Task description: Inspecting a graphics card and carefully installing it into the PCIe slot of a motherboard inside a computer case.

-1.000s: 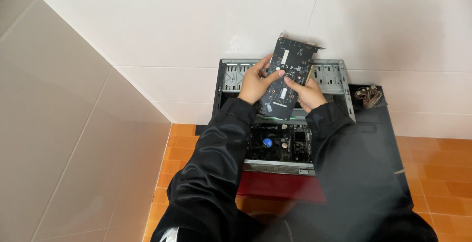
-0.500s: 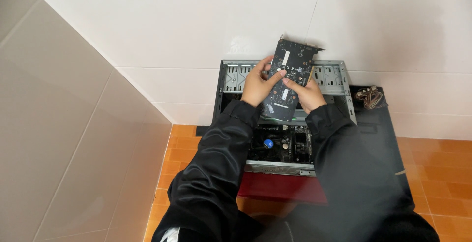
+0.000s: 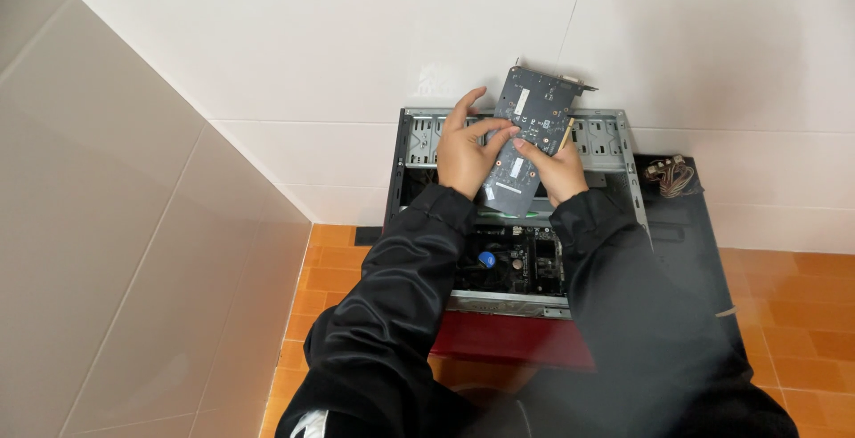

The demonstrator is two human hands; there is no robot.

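Note:
I hold a dark grey graphics card [image 3: 533,113] tilted in the air above an open computer case [image 3: 419,149]. My left hand [image 3: 465,149] grips the card's left edge, thumb and fingers across its back. My right hand [image 3: 554,169] supports the lower right edge from below. The card's metal bracket points up and to the right. Below the card the motherboard [image 3: 521,260] lies exposed inside the case, partly hidden by my black sleeves.
The case lies on an orange tiled floor [image 3: 329,269] against a white tiled wall [image 3: 312,64]. A dark side panel [image 3: 686,233] lies to the right with a bundle of cables [image 3: 672,175] on it. The case's red front [image 3: 508,344] faces me.
The card has shifted slightly left and tipped more upright in my hands; both hands keep their grip.

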